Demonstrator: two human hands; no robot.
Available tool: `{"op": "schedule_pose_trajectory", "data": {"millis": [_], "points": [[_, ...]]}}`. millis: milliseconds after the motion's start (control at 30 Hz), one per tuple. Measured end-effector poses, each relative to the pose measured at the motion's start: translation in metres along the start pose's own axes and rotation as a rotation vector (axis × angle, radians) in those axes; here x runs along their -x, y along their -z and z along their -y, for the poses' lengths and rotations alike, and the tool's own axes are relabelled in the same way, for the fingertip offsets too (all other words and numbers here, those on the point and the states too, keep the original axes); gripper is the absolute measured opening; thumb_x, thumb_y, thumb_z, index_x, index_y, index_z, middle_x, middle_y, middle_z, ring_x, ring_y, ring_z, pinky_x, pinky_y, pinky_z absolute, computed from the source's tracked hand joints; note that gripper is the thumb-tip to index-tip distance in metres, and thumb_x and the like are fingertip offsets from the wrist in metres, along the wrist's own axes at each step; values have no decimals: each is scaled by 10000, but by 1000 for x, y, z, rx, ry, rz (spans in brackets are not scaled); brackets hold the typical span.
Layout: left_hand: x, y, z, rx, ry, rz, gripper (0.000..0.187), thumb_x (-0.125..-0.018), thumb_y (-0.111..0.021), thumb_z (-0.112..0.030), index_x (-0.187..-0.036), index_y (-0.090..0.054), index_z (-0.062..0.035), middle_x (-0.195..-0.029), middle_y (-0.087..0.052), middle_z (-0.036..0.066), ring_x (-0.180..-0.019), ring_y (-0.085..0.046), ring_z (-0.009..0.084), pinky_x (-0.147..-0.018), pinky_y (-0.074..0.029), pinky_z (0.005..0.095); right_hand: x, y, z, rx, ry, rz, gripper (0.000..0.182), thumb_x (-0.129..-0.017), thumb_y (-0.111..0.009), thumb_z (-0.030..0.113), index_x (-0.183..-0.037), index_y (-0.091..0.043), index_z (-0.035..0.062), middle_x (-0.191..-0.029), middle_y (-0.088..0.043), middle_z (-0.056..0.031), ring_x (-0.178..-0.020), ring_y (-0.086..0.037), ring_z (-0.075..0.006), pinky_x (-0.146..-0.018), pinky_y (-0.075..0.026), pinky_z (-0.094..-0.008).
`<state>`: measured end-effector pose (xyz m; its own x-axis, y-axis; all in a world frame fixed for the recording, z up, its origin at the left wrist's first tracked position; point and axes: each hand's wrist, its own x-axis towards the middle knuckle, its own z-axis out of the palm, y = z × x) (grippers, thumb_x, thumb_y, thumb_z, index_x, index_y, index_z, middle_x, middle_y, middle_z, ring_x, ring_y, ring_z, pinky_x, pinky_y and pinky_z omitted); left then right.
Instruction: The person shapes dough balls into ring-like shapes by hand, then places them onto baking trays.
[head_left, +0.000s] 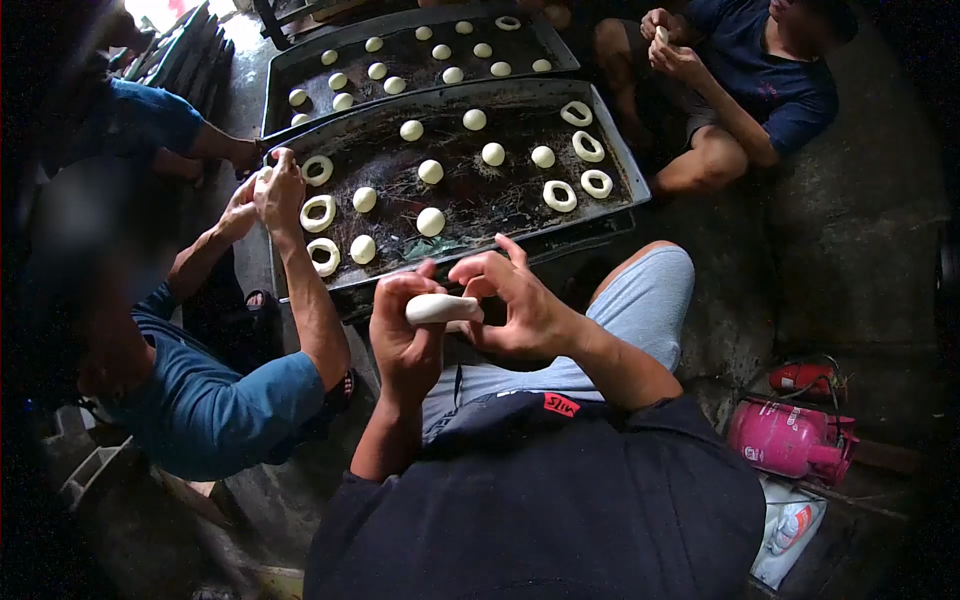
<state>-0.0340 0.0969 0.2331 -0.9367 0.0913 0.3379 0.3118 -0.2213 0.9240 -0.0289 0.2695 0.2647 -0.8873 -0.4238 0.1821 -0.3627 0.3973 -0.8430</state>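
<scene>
**Student:** Below the near tray's front edge, what are the wearer's hands doing?

**Instructor:** Both are working a short roll of white dough [443, 308]. The left hand [403, 330] is curling closed around the roll's left end, fingers wrapped over it. The right hand [510, 300] is only partly closed: thumb and forefinger are touching the roll's right end while the other fingers are fanning upward and apart.

**Student:** Where is the roll lying relative to the rest?

**Instructor:** It is hanging in the air between the two hands, above the wearer's knee in grey shorts [640, 300] and just in front of the near tray [620, 150], touching neither.

**Student:** What is sitting on that tray?

**Instructor:** Dough balls [431, 221] are occupying the middle, and dough rings [559, 195] are lying along the right and left sides. A far tray [300, 55] behind it is carrying mostly balls.

**Student:** Are other people showing?

**Instructor:** Yes. A person in a blue shirt [210, 405] at the left is holding both hands [268, 190] over the near tray's left edge, pinching something small; what it is cannot be told. Another person in a dark blue shirt [775, 80] is sitting at the upper right with hands raised together. A pink gas canister [785, 440] is lying on the floor at the right.
</scene>
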Motion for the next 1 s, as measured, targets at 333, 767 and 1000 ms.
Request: {"op": "schedule_pose_trajectory", "data": {"millis": [333, 767, 1000], "points": [[-6, 3, -10, 453, 424, 88, 260, -807, -463, 52, -1058, -476, -13, -907, -545, 62, -667, -550, 99, -584, -465, 235, 4, 10, -24, -887, -364, 331, 151, -870, -600, 41, -1012, -566, 4, -905, -591, -4, -830, -542, -54, -747, -457, -230], [-10, 13, 59, 425, 646, 129, 591, -871, -566, -52, -1386, -276, -29, -1140, -544, 140, -955, -576, 184, -855, -491, 320, -4, 25, -57, -761, -388, 150, 74, -870, -570, 49, -936, -573, 16, -852, -596, 19, -741, -561, -58, -663, -465, -225], [20, 23, 100, -66, 605, 145, 535, -878, -598, -117, -1364, -390, -32, -1341, -470, 157, -1179, -509, 232, -974, -419, 333, -61, 48, -149, 269, -417, 107, 201, -756, -608, 166, -866, -620, -2, -793, -654, -161, -744, -645, -281, -676, -489, -376]]}}
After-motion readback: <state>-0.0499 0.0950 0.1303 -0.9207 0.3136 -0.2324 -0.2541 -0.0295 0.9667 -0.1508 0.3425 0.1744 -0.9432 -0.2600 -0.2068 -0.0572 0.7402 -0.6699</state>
